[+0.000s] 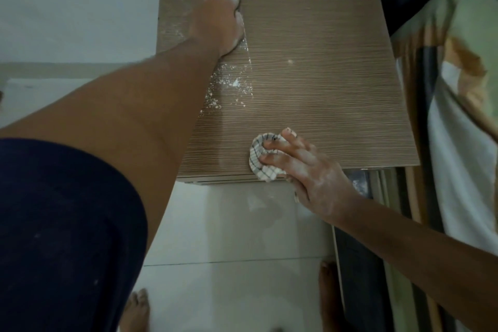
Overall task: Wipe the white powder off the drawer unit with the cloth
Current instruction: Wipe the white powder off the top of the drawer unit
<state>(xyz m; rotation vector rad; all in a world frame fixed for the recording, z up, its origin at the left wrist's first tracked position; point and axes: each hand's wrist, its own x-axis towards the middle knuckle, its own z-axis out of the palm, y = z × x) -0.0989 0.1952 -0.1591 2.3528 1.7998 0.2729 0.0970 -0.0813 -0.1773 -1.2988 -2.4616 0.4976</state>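
Brown wood-grain top of one drawer unit (323, 48) fills the middle, with white powder (231, 83) scattered along its left half, thickest near the centre. One checked cloth (260, 156) sits bunched at the near edge, pinned under the spread fingers of the right hand (307, 172), while the left hand (223, 19) lies flat and open farther back, touching powder. Part of the cloth is hidden beneath the right palm.
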